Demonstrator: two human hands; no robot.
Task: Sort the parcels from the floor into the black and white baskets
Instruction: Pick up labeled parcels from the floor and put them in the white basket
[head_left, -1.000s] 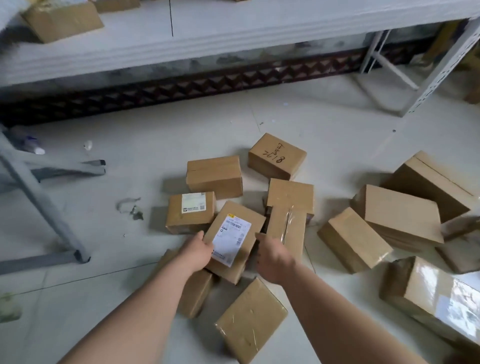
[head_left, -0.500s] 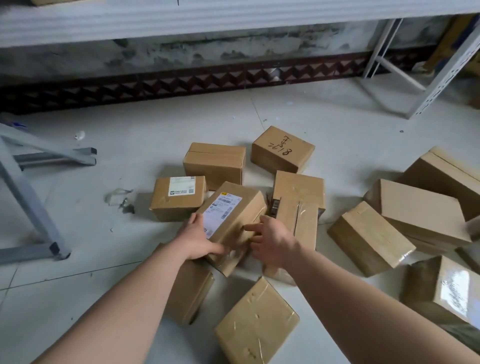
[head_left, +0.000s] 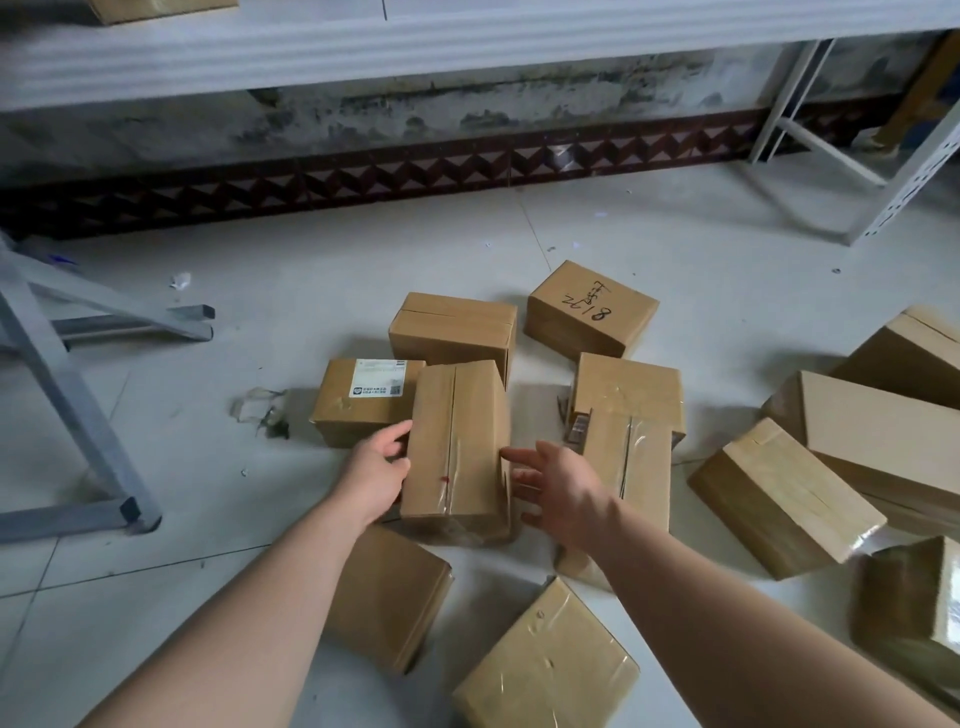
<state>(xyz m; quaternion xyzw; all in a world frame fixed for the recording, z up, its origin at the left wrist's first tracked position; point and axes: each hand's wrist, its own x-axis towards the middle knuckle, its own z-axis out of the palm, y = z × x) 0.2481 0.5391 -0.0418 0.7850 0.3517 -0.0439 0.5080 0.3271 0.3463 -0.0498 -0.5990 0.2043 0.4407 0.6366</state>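
left hand (head_left: 379, 470) grips the taped parcel (head_left: 457, 441) at its left side, right hand (head_left: 563, 486) spread open beside it.

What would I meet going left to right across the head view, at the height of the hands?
Grey metal frame → floor scrap → labelled parcel → plain parcel held by the left hand → taped parcel → angled parcel.

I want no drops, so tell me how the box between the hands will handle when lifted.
The box looks stiff: its edges are straight, unsagged. Glossy tape along its seam may be slippery; bare cardboard sides should grip better. It seems propped on a lower parcel, gripped only by the left hand, so it could tip.
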